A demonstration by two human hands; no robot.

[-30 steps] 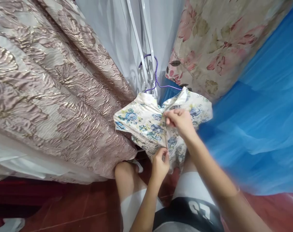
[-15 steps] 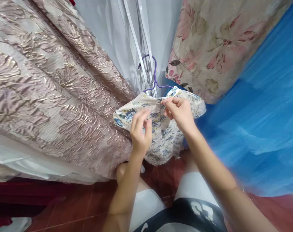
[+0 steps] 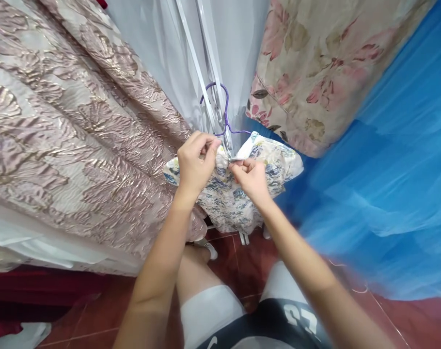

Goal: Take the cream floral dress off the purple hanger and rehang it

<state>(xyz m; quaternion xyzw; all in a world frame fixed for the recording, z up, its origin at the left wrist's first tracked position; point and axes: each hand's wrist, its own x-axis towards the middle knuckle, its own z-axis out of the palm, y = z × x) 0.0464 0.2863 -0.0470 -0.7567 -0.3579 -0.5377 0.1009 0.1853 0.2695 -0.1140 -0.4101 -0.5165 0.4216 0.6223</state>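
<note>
A small floral blouse (image 3: 226, 198), white with blue and yellow print, hangs from a purple hanger (image 3: 226, 109) in front of me. My left hand (image 3: 197, 157) is closed in a pinch on the blouse's neckline, left of the middle. Close beside it, my right hand (image 3: 250, 177) pinches the neckline at the centre front, where a thin light edge shows. Fabric between the two hands is drawn up a little. Exactly what lies between the fingertips is partly hidden.
White metal poles (image 3: 196, 63) rise behind the hanger. A shiny pink brocade cloth (image 3: 78, 135) hangs at left, a pink-flowered cloth (image 3: 325, 72) and blue tulle (image 3: 380, 194) at right. Red floor tiles (image 3: 228, 257) lie below.
My left hand has moved up from in front of the blouse to its neckline and closed there. My right hand has shifted slightly left and down, still pinching the neckline.
</note>
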